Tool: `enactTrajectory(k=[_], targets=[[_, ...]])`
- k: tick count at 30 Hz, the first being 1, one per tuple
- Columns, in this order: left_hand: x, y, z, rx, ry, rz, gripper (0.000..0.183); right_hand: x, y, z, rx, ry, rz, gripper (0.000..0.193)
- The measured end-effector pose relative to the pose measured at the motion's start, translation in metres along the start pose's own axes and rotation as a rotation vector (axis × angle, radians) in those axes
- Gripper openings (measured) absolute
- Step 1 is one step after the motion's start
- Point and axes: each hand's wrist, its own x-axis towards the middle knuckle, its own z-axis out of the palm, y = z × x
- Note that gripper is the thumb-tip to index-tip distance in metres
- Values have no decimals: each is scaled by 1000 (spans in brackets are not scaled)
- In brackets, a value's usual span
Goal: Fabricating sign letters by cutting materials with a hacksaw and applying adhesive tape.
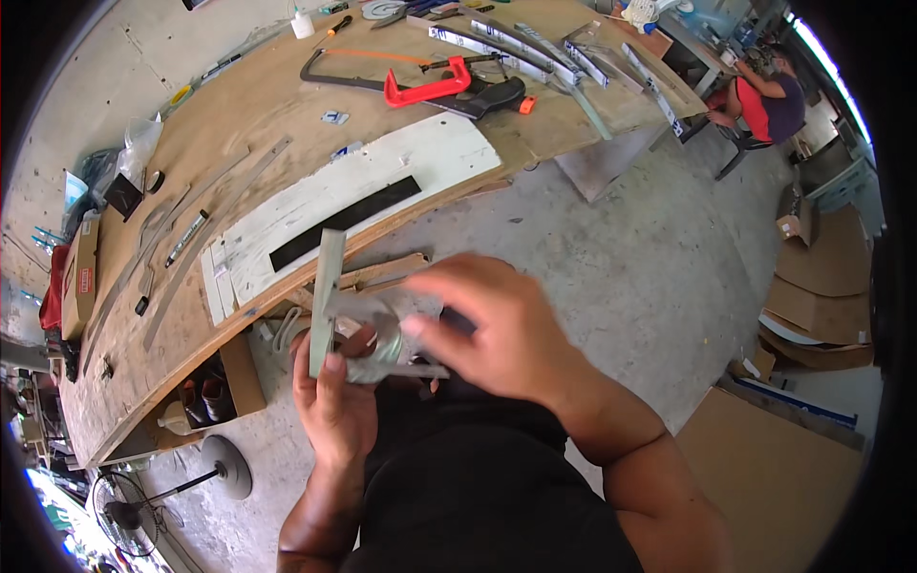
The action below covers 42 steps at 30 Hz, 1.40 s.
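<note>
The left hand (330, 401) grips a flat grey metal strip (325, 296) held upright near the person's chest, its fingers clamped round the lower end with the thumb pressed on the face; the right hand (497, 329) comes over from the right, its fingers closed on a curved piece of dull grey metal (382, 353) that sits against the strip, though motion blur hides exactly how the two parts meet. As a judgement, the fitting of these pieces looks midway: both are in hand and touching, but nothing shows them fastened, so the joining appears still to be done.

Beyond the hands, the long plywood desk (239, 105) curves away to the far left, its surface scuffed and bare-grained; a white board with a black strip on it (353, 196) lies at its near edge; further off rest a red clamp (428, 86), a hacksaw with an orange blade (358, 65) and a bundle of shiny metal channel sections (516, 48); thin bent metal strips (191, 224) lie along the left part. The floor (611, 248) is rough grey concrete, with brown cardboard sheets (821, 286) stacked at the right.
</note>
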Motion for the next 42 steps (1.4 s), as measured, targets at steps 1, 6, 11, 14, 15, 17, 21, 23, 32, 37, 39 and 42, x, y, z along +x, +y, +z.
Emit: enactTrajectory(k=[1,6,11,14,15,17,21,23,32,37,39,42], targets=[[-7,5,-5,5,-1,-28,49,3,10,-13,-29,34,68,27],[-40,17,-25,31,71,-167,48,47,94,-72,-375,60,220,44],[-63,10,-38,10,75,-279,49,110,168,-100,-678,-121,182,66],[-61,9,-41,3,93,-242,49,146,213,-91,-693,-268,234,73],[-61,9,-43,2,102,-226,49,155,225,-86,-709,-297,243,73],[-62,10,-49,-7,112,-201,49,167,228,-76,-721,-334,235,74],[-60,12,-60,-21,104,-171,49,180,230,-70,-705,-339,307,68],[-58,11,-65,-15,80,-190,49,177,235,-69,-641,-351,263,62],[-46,11,-77,-22,79,-219,49,227,234,-18,-622,-400,149,53],[-41,10,-75,-33,148,-202,49,256,230,23,-588,-409,155,54],[-38,10,-73,-43,140,-189,48,265,229,30,-611,-377,97,57],[-38,12,-72,-12,142,-168,48,265,198,59,-803,-164,43,61]])
